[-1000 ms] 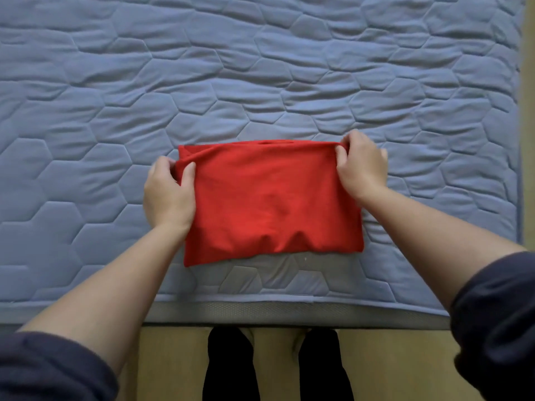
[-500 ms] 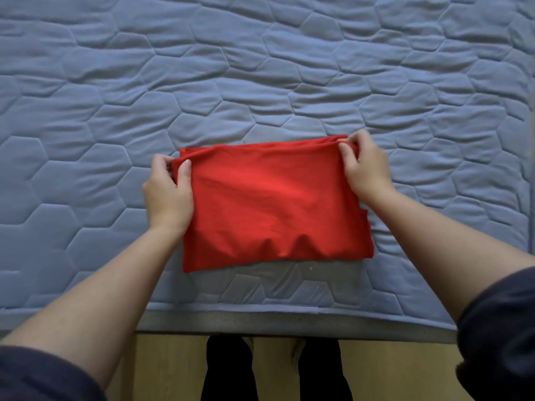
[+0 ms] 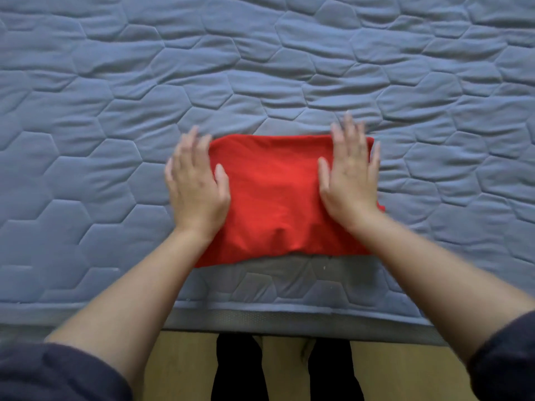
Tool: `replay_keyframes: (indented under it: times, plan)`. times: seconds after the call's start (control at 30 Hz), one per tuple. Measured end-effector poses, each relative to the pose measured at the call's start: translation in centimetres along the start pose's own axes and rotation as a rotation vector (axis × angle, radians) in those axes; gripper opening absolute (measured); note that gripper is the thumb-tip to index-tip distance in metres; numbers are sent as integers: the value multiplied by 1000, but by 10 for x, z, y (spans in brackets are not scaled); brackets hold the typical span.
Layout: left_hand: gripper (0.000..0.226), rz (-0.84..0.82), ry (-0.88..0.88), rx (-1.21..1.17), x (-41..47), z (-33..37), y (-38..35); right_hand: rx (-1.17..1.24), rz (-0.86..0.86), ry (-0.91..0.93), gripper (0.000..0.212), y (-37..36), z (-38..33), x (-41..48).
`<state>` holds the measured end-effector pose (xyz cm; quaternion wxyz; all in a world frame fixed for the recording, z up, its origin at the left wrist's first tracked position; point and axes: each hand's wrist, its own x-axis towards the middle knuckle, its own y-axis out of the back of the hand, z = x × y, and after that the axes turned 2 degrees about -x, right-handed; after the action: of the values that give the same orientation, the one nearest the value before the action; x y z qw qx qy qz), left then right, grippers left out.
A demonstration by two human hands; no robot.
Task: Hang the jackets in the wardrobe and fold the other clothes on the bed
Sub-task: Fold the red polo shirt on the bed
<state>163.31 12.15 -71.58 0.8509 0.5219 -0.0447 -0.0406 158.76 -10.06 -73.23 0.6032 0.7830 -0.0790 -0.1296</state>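
The red cloth point(image 3: 275, 198) lies folded into a rough rectangle on the bed point(image 3: 260, 68), close to the near edge and about midway between the two forearms. Its fabric looks soft and thin, with a smooth far edge and a slightly wavy near edge where a few shallow puckers show. A small corner of red sticks out on the right side, past the wrist.

The left hand point(image 3: 197, 186) rests palm down over the left edge of the cloth, partly on the red fabric and partly on the bed cover. Its fingers are straight and lightly spread, the thumb lying on the cloth, and it grips nothing. The right hand point(image 3: 350, 178) lies flat on the right part of the cloth, fingers straight and fanned, their tips reaching just past the far edge. It also holds nothing. Both sets of fingertips are blurred. The forearms are bare and angle inward from dark rolled-up sleeves point(image 3: 58, 374) at the lower corners.

The bed cover is blue-grey quilted fabric, stitched into large six-sided cells that are padded and creased. A grey mesh-like band point(image 3: 289, 319) runs along its near side. Below it are a yellowish floor point(image 3: 179, 369) and two black trouser legs point(image 3: 237, 371)
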Motion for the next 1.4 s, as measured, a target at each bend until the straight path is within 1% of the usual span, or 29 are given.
replay_keyframes:
  times: [0.07,0.1,0.17,0.23,0.3,0.37,0.43,0.5,0.57,0.6,0.63,0.67,0.73,0.77,0.8,0.83,0.9,0.97,1.03,1.07,1.1,1.17,1.23,1.27,1.3,1.33,1.37,1.4]
  plan:
    - [56,-119,-229,52,-13,5,1,-13,-63,140,64,-5,-16,-28]
    - [58,-204,-323,101,-15,4,-3,-49,-115,193,65,-12,-21,-36]
    - [61,-395,-427,282,-12,-6,-19,-129,-213,226,63,-32,-23,-35]
    - [66,-518,-425,437,-2,-20,-40,-180,-266,217,62,-53,-19,-24]
    - [74,-534,-425,532,10,-30,-58,-219,-272,207,62,-67,-16,-16]
    - [80,-551,-449,552,19,-27,-61,-219,-261,197,62,-70,-16,-14]
    - [84,-592,-465,520,27,-18,-51,-131,-230,160,61,-57,-20,-23]
    - [86,-648,-457,459,42,-4,-40,79,-139,39,52,-35,-25,-42]
    - [83,-669,-426,402,62,14,-34,251,55,-103,32,-17,-27,-71]
    - [78,-672,-387,352,72,24,-32,339,116,-202,21,-10,-27,-88]
    - [72,-701,-327,280,81,33,-30,466,132,-350,9,-8,-28,-104]
    - [65,-764,-269,210,90,43,-29,601,105,-548,4,-8,-30,-118]
    - [51,-946,-221,172,102,57,-26,867,-62,-980,12,-12,-39,-135]
    - [43,-1033,-210,181,105,61,-25,1046,-160,-1152,17,-16,-45,-137]
    - [36,-1091,-188,193,107,64,-24,1244,-236,-1266,22,-20,-51,-136]
    - [31,-1126,-147,196,107,67,-21,1415,-278,-1310,23,-22,-56,-133]
    - [29,-1164,-34,141,104,67,-13,1620,-271,-1326,14,-22,-66,-125]
    - [21,-1204,111,-45,99,66,3,1747,-193,-1344,2,-14,-74,-122]
    - [6,-1200,254,-278,92,64,33,1818,-116,-1330,10,4,-76,-121]
    - [5,-1174,310,-382,88,62,52,1848,-87,-1306,13,18,-76,-121]
    - [6,-1143,352,-470,85,59,70,1870,-66,-1276,14,34,-74,-122]
    - [8,-1096,380,-608,76,57,112,1893,-19,-1175,14,75,-69,-123]
    - [6,-1023,373,-686,62,63,157,1811,-32,-1018,10,122,-63,-123]
    - [16,-945,376,-692,54,70,180,1744,-71,-924,19,148,-61,-123]
    - [28,-849,381,-684,45,78,203,1674,-131,-830,40,175,-58,-123]
    - [37,-751,390,-696,34,86,227,1602,-202,-725,66,202,-56,-126]
    - [45,-690,375,-735,25,95,251,1525,-267,-597,90,229,-55,-128]
    - [54,-693,325,-794,17,104,277,1432,-331,-458,104,256,-56,-130]
